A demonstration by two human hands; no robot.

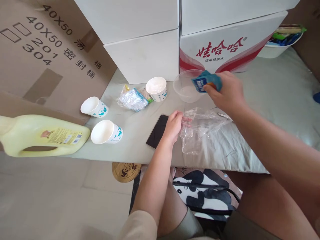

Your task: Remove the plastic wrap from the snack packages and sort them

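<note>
My right hand (228, 90) is closed on a small blue-teal snack packet (203, 82), raised at the rim of a clear plastic bowl (183, 87). Lower down, my left hand (174, 123) grips the edge of a crumpled transparent plastic bag (197, 133) that lies spread on the cloth. Partly under my left hand and wrist is a dark phone (157, 131). Left of the bowl stands a white paper cup (157, 89), with a bunch of crumpled wrappers (133, 99) beside it.
Two more paper cups, one upper (93, 107) and one lower (106, 132), lie tilted at the left. Near them is a yellow jug (47, 135). White cartons (142, 56) and a brown cardboard box (57, 43) stand behind. A white tub (277, 50) holds packets at the far right.
</note>
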